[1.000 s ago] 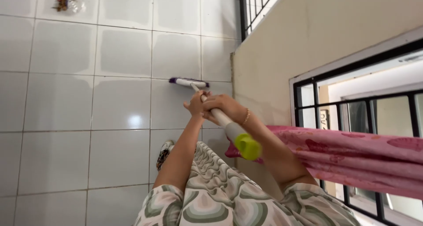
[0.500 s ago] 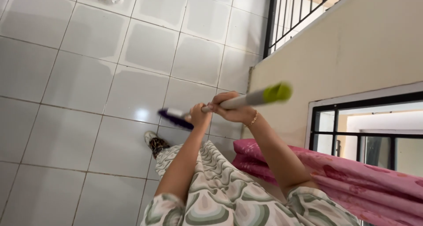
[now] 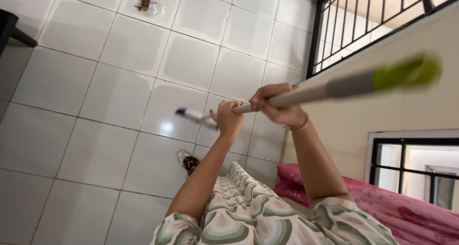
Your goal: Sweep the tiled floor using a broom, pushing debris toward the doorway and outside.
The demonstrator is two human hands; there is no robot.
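Item: long-handled floor wiper (image 3: pixel 306 94), grey shaft, lime-green end grip, purple-edged head.

Holder: both my hands. My left hand (image 3: pixel 228 119) is closed around the lower shaft, fingers wrapped. My right hand (image 3: pixel 275 104) is closed around it just above, the two nearly touching.

Position: the shaft runs diagonally, the green grip high toward the beige wall (image 3: pixel 354 116) on the right and the head (image 3: pixel 193 115) low and blurred over the white floor tiles (image 3: pixel 95 97). I cannot tell whether the head touches the tiles.

Nearby: black metal railing (image 3: pixel 354 20) at the top right; black-framed window (image 3: pixel 411 163) lower right; pink cloth (image 3: pixel 382 211) below it; my patterned slipper (image 3: pixel 189 161) just under the head; a small heap of debris (image 3: pixel 146 2) well away on the far tiles.

Risks, as I judge them:
- The raised green end stands near the wall and railing, so a wide swing could knock it against them.
- Both hands sit low on the shaft, which leaves a long free end that is harder to steer.
- The tiles look glossy; if wet, my foot could slip.
- The head passes close to my slipper and could catch it.
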